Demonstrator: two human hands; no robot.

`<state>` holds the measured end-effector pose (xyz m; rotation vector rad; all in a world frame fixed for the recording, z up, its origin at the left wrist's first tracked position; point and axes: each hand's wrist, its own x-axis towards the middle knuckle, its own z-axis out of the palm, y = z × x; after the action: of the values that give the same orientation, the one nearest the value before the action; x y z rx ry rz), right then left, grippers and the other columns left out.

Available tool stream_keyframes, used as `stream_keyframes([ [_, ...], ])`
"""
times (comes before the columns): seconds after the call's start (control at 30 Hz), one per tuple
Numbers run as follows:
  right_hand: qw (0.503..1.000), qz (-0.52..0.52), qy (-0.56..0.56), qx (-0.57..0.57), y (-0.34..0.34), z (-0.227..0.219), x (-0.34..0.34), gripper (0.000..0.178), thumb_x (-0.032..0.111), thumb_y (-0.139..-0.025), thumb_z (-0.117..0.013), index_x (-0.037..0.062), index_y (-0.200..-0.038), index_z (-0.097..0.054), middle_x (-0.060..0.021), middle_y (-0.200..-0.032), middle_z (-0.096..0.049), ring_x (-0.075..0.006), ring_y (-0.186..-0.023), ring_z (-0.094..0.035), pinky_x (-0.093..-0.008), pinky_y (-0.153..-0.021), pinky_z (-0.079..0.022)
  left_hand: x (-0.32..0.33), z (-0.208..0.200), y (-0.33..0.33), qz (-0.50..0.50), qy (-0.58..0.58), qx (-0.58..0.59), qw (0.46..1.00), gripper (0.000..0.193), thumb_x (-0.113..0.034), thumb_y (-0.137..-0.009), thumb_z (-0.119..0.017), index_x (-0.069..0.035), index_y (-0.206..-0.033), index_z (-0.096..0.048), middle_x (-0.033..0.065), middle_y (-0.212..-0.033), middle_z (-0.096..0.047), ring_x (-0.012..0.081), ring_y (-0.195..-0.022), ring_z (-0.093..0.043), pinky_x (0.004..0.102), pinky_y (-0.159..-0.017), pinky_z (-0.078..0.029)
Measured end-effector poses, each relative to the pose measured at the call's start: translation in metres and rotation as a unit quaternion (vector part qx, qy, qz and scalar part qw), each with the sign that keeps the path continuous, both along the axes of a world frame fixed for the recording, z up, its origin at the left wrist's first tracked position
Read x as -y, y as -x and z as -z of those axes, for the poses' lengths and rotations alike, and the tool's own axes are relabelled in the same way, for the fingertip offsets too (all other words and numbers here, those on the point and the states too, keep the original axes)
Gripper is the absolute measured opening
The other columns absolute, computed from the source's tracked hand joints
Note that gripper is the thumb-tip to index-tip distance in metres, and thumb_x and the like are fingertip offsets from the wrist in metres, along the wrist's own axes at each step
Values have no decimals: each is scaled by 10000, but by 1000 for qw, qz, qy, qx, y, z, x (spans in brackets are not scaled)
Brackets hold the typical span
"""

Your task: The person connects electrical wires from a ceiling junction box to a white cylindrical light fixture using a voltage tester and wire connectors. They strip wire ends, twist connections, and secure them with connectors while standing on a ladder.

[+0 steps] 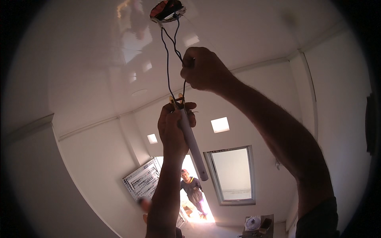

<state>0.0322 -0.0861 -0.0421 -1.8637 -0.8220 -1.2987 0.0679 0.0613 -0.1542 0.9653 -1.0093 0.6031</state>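
Two black wires (pixel 167 59) hang from a round hole (pixel 162 11) in the glossy white ceiling. My right hand (pixel 204 69) is raised beneath the hole, its fingers pinched on one of these wires. Lower and to the left, my left hand (pixel 172 125) grips the upper end of a slim white tube (pixel 191 139). This tube slants down to the right, with a small hole near its lower end. Yellowish fittings (pixel 172 99) show at its top, where the wires run down to my left fingers. How the wires join the tube is hidden by those fingers.
A person (pixel 192 190) stands in the bright doorway ahead, and another blurred person (pixel 144 204) is at lower left. A wrapped panel (pixel 141 178) leans by the doorway. Right of it is a framed window (pixel 232 174). A small table (pixel 254 234) holds several items.
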Motion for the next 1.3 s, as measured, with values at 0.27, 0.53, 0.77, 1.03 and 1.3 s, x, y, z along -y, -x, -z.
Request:
stream_keyframes([
  [0.27,862,118,303,390,8,-13,-9,150,147,-844,-727,60,-964,-712,-121,-1067,-698,-276,-1024,-669,-386,-925,-535,-9,-4,4,-46,-37,0,998,263,-132,-916,-451,14,-1128,-510,243,-1017,-695,166,-661,-570,287,-583,-456],
  [0.53,874,157,427,171,41,-56,-7,199,222,-856,-741,28,-878,-700,-78,-919,-689,-243,-881,-677,-388,-802,-542,-22,-13,4,-42,-46,57,996,309,-176,-909,-477,4,-1153,-537,270,-1042,-689,170,-641,-565,293,-577,-453],
  [0.77,864,199,442,132,68,-59,-11,209,216,-837,-757,21,-872,-691,-89,-897,-679,-237,-845,-679,-390,-742,-541,-20,-25,9,-83,-49,67,993,260,-149,-909,-463,-2,-1104,-552,264,-1043,-696,163,-633,-561,282,-591,-455],
  [1.03,862,198,437,165,63,-52,-11,223,214,-824,-752,11,-815,-661,-93,-853,-661,-248,-799,-669,-402,-710,-536,-19,-28,12,-90,-52,66,992,224,-122,-918,-447,-2,-1087,-532,244,-1056,-704,160,-649,-577,295,-615,-476],
  [1.3,851,252,436,150,65,-47,-28,201,203,-826,-725,6,-840,-692,-110,-821,-675,-248,-782,-678,-406,-707,-549,-25,-28,3,-118,-42,89,988,215,-124,-924,-453,2,-1083,-525,248,-1068,-701,158,-653,-581,290,-613,-478],
])
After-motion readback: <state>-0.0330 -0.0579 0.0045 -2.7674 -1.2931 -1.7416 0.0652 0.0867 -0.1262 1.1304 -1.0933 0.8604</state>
